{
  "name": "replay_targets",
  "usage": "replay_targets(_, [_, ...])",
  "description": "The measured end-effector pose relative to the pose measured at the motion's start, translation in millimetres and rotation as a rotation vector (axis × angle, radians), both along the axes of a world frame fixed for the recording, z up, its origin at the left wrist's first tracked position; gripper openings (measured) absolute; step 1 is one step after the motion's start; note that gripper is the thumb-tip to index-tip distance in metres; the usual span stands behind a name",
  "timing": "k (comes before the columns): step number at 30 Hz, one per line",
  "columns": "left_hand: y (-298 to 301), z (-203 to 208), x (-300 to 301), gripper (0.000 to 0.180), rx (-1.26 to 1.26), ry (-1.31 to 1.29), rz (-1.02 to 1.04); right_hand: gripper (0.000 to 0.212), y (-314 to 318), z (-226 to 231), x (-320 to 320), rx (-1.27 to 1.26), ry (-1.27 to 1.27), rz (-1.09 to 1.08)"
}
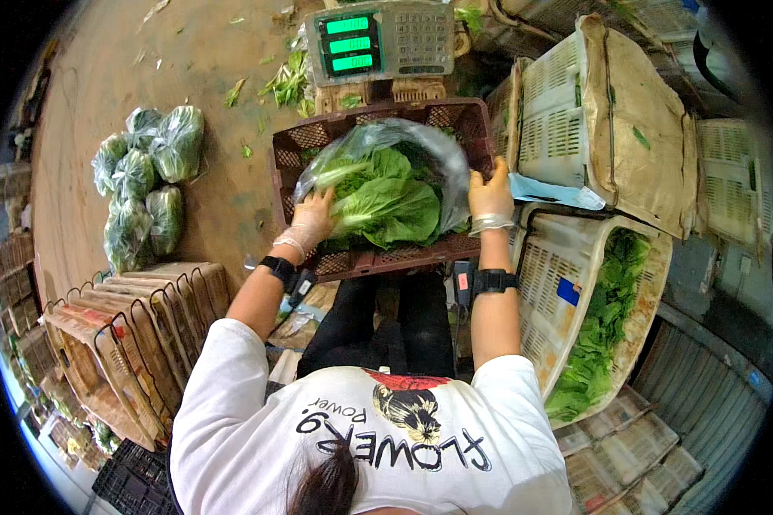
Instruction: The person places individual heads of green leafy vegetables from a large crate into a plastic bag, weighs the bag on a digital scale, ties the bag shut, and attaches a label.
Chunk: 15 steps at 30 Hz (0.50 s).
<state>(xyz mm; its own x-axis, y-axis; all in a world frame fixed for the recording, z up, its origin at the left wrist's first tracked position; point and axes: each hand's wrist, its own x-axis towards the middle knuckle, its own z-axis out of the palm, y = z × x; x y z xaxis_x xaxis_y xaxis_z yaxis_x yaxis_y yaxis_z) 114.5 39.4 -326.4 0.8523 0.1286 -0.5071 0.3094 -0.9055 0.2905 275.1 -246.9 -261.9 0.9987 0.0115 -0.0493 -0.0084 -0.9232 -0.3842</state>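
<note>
Large green leafy vegetables (pixel 386 193) with pale stems lie partly inside a clear plastic bag (pixel 374 133), in a dark red-brown plastic crate (pixel 343 268) in front of me. My left hand (pixel 313 219), in a thin clear glove, is closed round the pale stems at the bag's left side. At the right side, my gloved right hand (pixel 491 196) pinches the bag's edge beside the crate's rim, thumb pointing up. The fingertips of both hands are partly hidden. Just beyond the crate stands a scale (pixel 382 43) with green lit displays.
Filled clear bags of greens (pixel 137 184) lie on the floor to the left. Stacked crates (pixel 137 330) stand at lower left. At right, a tilted white crate (pixel 567 296) holds leafy greens (pixel 605 326), below another pale crate (pixel 554 116). Loose leaves (pixel 288 86) lie beside the scale.
</note>
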Motion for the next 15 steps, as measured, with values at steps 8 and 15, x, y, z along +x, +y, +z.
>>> replay_targets(8, [-7.9,97.9,15.5,0.033,0.318,0.480,-0.724,0.116,13.7,18.0,4.0,0.359,0.340,0.291])
replay_targets(15, [-18.9,71.7,3.7,0.033,0.494,0.290,-0.642,0.077,40.8,-34.0,-64.4,-0.279,0.246,0.268])
